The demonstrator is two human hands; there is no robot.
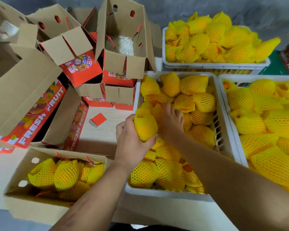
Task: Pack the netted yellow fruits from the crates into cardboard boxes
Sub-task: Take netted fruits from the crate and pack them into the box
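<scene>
My left hand (129, 140) grips a netted yellow fruit (145, 125) at the left edge of the middle white crate (165, 192), which is full of several netted fruits. My right hand (171, 121) reaches into the same crate just beside it, fingers curled onto another netted fruit (156, 110). An open cardboard box (32, 204) at the lower left holds several netted fruits (65, 175). An open box (100, 135) with a bare floor lies left of the crate.
Two more white crates of netted fruits stand at the right (230, 124) and back right (213, 65). Several open cardboard boxes with red print pile up at the back left (122, 64). A small red box (98, 120) lies in the bare-floored box.
</scene>
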